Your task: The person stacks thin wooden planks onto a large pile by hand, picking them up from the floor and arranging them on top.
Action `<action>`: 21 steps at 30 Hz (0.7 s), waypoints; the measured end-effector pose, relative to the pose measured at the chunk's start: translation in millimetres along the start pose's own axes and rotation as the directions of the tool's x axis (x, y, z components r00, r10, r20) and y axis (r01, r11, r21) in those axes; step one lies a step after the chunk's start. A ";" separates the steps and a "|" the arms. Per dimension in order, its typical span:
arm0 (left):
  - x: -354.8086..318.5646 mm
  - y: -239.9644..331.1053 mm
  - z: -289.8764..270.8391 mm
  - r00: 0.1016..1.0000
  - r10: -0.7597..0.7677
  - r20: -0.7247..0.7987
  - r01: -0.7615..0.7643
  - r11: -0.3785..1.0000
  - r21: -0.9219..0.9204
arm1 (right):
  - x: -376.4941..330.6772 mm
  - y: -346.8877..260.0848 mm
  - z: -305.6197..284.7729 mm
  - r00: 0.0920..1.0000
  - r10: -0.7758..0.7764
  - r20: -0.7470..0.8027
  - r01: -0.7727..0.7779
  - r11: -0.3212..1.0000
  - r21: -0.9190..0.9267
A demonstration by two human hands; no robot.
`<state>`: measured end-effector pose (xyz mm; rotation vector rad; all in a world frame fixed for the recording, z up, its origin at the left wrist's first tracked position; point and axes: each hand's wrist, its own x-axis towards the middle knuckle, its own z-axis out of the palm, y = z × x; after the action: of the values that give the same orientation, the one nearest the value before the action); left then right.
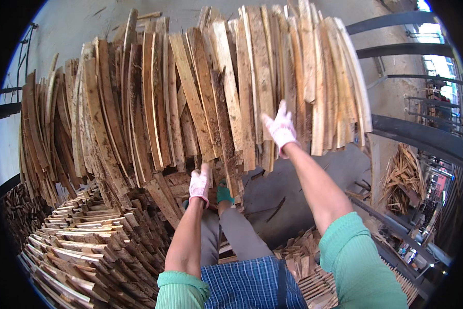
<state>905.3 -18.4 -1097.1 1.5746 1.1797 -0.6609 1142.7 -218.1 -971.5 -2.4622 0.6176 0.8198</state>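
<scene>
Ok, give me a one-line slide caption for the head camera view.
Gloved left hand and right hand reach into a rack of leaning wooden slats, beside stacked slats.

Stacked wood pieces (82, 247), dark metal rails (406, 49), perhaps scrap pile (404, 177), concrete floor (293, 180)

A grey concrete floor (298, 180) carries the load in this timber yard, with long rough planks (216, 98) packed side by side in a wide leaning fan that runs across most of the view. Lower left, short slats (87, 247) lie in neat flat layers, forming a stepped stack that curves round beside the leaning boards, while a smaller pile of slats (314, 278) sits on the ground at lower right. A loose heap of offcuts (404, 180) rests farther off to the right, and thin splinters (272, 206) lie scattered on the bare concrete between
</scene>
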 end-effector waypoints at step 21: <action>16.9 13.1 35.6 0.799 -0.054 0.599 0.398 0.794 -0.459 | 36.1 34.4 68.7 0.997 -0.073 -0.028 0.068 0.986 -0.152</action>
<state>928.5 -45.5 -1118.2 0.6478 0.9935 -0.7770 1120.4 -216.6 -1053.4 -2.6232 0.4932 0.8258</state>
